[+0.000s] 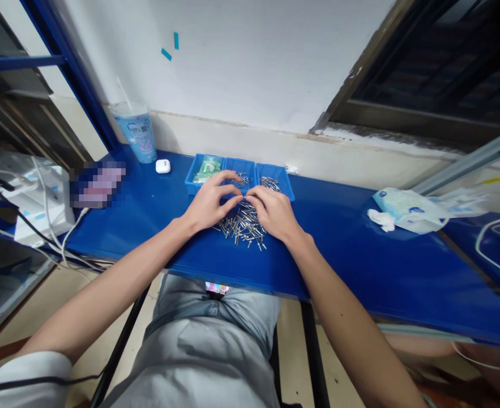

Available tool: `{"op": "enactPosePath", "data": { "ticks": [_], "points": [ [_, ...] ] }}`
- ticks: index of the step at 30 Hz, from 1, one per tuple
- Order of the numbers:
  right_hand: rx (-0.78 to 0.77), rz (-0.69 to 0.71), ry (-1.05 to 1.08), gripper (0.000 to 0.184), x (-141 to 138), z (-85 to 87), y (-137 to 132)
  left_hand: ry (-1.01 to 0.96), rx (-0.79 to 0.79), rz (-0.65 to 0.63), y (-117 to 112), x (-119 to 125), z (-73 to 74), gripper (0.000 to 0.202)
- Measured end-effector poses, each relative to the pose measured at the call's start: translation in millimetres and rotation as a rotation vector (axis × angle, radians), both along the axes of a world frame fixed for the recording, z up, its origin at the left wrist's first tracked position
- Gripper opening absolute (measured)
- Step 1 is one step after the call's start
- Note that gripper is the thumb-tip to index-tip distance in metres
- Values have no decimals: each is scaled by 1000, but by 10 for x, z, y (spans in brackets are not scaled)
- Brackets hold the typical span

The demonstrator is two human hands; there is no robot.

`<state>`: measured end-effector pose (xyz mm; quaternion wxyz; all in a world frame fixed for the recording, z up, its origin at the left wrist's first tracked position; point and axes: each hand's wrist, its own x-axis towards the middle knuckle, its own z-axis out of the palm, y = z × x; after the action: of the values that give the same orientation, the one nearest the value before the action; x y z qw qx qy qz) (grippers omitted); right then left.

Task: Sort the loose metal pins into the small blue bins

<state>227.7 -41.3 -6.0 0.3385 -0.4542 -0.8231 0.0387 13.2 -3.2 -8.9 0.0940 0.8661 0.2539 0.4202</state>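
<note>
A loose heap of small metal rivets lies on the blue workbench, right below my hands. My left hand and my right hand hover over the heap, with their fingertips meeting near the front rim of a blue plastic parts tray. The tray has several compartments. The middle and right ones hold more metal rivets, and the left one holds a green bag. Any small piece between my fingertips is hidden.
A plastic cup with a straw and a white earbud case stand behind on the left. Tissues and plastic packets lie to the right. White cables trail over the left end. A wall rises behind the bench.
</note>
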Motion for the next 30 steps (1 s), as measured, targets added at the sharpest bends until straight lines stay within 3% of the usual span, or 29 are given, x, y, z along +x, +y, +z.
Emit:
{"op": "enactPosePath", "data": {
  "ticks": [11,26,28,30],
  "points": [
    [70,-77,19,26,-18,21,1,-37,29,13,17,-14,21,15],
    [144,-105,71,27,57,85,-11,-14,66,155,15,-29,54,21],
    [244,-184,152,31,130,126,-28,-28,72,170,19,-50,68,22],
    [387,-361,244,32,217,167,-38,-46,76,186,28,-73,81,22]
  ]
}}
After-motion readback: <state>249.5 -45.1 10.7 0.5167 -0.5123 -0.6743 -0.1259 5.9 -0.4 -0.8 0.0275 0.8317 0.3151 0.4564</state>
